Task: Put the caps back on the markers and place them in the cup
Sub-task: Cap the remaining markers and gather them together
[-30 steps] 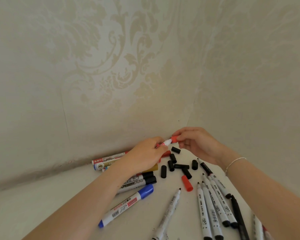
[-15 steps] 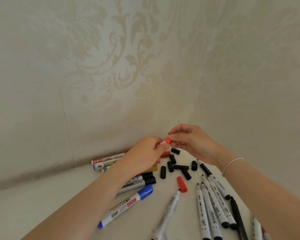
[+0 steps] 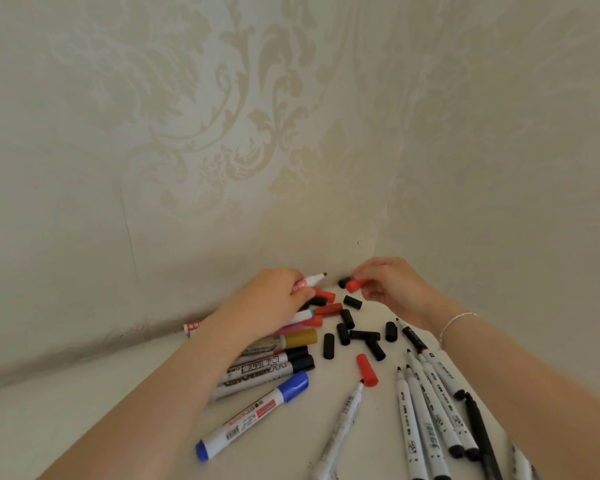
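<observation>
Your left hand [image 3: 274,303] grips an uncapped white marker with a dark tip [image 3: 310,280], pointing right toward the far corner, while your right hand [image 3: 392,289] pinches a small red plastic cap [image 3: 353,285] — the two are apart, not touching. Beneath and between them, loose black caps [image 3: 343,333] litter the white tabletop [image 3: 49,410], and another red cap [image 3: 367,370] lies nearer. Capped markers, one a blue-capped marker [image 3: 253,415], crowd under your left forearm — uncapped white pens [image 3: 426,410] fan out near right. No cup is in view.

A capped black marker [image 3: 257,374] reads "WHITEBOARD"; other labels are too small.
</observation>
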The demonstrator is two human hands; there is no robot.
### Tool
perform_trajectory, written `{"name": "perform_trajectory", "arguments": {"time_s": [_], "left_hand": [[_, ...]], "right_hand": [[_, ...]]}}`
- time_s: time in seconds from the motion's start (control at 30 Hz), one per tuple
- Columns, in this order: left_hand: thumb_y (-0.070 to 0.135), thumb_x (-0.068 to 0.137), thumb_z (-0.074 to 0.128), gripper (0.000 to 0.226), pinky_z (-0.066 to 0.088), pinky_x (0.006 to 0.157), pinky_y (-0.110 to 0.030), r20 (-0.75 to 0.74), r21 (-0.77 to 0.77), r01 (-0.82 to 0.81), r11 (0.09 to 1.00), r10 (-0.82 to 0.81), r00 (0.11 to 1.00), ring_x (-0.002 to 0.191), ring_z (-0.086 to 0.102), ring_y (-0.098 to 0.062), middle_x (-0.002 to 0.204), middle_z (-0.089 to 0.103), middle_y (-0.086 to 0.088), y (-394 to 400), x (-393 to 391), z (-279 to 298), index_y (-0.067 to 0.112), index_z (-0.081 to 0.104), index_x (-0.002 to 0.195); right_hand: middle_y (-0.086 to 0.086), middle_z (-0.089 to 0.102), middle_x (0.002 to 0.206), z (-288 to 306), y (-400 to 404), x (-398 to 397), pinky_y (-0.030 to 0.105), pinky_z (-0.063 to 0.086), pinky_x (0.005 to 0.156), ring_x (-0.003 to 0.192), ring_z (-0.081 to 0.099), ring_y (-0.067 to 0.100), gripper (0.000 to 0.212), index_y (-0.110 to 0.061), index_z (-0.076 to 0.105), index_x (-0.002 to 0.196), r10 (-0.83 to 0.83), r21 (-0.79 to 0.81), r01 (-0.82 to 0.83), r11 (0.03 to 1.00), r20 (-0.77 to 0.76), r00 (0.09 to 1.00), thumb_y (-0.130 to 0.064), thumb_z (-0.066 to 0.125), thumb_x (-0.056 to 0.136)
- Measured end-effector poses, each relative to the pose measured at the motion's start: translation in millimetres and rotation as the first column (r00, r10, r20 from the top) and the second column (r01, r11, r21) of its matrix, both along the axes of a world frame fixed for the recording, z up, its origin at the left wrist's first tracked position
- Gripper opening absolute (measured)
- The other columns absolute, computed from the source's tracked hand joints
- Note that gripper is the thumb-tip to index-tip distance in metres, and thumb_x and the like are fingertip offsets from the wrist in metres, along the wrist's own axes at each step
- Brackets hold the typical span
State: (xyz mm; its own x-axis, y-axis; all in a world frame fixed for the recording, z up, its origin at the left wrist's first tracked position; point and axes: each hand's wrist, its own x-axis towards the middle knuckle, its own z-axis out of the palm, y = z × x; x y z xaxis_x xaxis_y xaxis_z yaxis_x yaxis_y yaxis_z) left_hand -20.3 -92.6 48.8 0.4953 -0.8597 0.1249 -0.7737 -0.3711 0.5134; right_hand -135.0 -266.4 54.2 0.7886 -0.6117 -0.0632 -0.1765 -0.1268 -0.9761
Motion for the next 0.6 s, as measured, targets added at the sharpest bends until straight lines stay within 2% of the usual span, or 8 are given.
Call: {"name": "perform_trajectory", "arguments": {"time_s": [0.07,0.13,0.2,0.27,0.33,0.43,0.53,0.6], "left_hand": [[0.037,0.101,0.042,0.029,0.046,0.058,-0.033,-0.009,-0.028,-0.054,0.998,0.054,0.998,0.065,0.06,-0.022,0.078,0.065,-0.006,6.4,12.9,5.6,0.015,0.061,0.098],[0.035,0.102,0.039,0.031,0.047,0.06,-0.036,-0.054,-0.074,-0.083,0.994,0.079,0.995,0.065,0.06,-0.024,0.082,0.067,-0.012,9.0,19.5,9.6,0.014,0.061,0.097],[0.033,0.103,0.036,0.032,0.043,0.058,-0.033,-0.082,-0.094,-0.09,0.991,0.082,0.993,0.061,0.053,-0.019,0.086,0.068,-0.014,8.3,19.7,10.9,0.013,0.06,0.099],[0.031,0.104,0.034,0.032,0.041,0.055,-0.03,-0.123,-0.11,-0.089,0.99,0.076,0.99,0.059,0.05,-0.017,0.089,0.069,-0.015,6.6,18.8,9.6,0.012,0.06,0.104],[0.03,0.104,0.034,0.033,0.04,0.053,-0.029,-0.165,-0.123,-0.078,0.989,0.057,0.985,0.058,0.05,-0.017,0.086,0.069,-0.011,5.2,17.4,8.0,0.01,0.059,0.106],[0.031,0.104,0.034,0.031,0.042,0.053,-0.028,-0.206,-0.13,-0.062,0.99,0.034,0.978,0.061,0.051,-0.019,0.078,0.066,-0.001,2.6,15.5,5.1,0.012,0.059,0.108],[0.031,0.104,0.034,0.029,0.042,0.053,-0.028,-0.235,-0.122,-0.049,0.991,0.019,0.972,0.058,0.051,-0.017,0.075,0.064,0.004,0.1,14.4,3.1,0.016,0.057,0.112],[0.03,0.104,0.034,0.027,0.041,0.052,-0.025,-0.263,-0.119,-0.035,0.992,0.002,0.965,0.051,0.049,-0.011,0.075,0.064,0.004,-0.5,14.2,1.5,0.017,0.056,0.114]], "right_hand": [[0.012,0.064,0.073,-5.4,-1.3,-1.5,0.022,0.045,0.059,0.058,0.05,0.013,0.008,-0.001,0.067,0.079,0.04,-0.176,-0.088,0.98,-0.262,0.964,-0.003,0.06,0.084],[0.013,0.06,0.071,-9.2,2.7,1.3,0.022,0.042,0.06,0.061,0.048,0.013,0.011,-0.001,0.069,0.079,0.058,-0.311,-0.22,0.924,-0.457,0.888,-0.009,0.063,0.081],[0.018,0.063,0.077,-10.2,8.2,8.7,0.019,0.04,0.062,0.068,0.052,0.01,0.012,-0.001,0.071,0.081,-0.001,-0.442,-0.224,0.869,-0.454,0.891,-0.011,0.065,0.08],[0.007,0.066,0.084,-9.1,17.9,16.6,0.014,0.04,0.061,0.074,0.056,0.008,0.006,-0.01,0.073,0.083,0.003,-0.522,-0.226,0.822,-0.394,0.919,-0.013,0.069,0.08],[-0.001,0.064,0.089,-11.7,28.1,23.5,0.011,0.043,0.059,0.073,0.056,0.008,0.01,-0.016,0.073,0.089,0.058,-0.567,-0.299,0.767,-0.404,0.913,-0.018,0.073,0.08],[0.002,0.068,0.09,-21.8,37.1,31.3,0.019,0.048,0.066,0.081,0.063,0.016,0.015,-0.012,0.074,0.092,0.061,-0.616,-0.375,0.692,-0.468,0.882,-0.02,0.073,0.08],[0.009,0.069,0.087,-29.2,36.6,34.8,0.017,0.044,0.059,0.073,0.059,0.015,0.016,-0.005,0.073,0.091,0.027,-0.639,-0.38,0.669,-0.49,0.871,-0.017,0.068,0.083],[0.008,0.066,0.087,-26.2,32.7,32.6,0.014,0.039,0.054,0.068,0.053,0.011,0.022,-0.005,0.07,0.097,-0.015,-0.654,-0.393,0.647,-0.526,0.851,-0.024,0.066,0.087]]}}
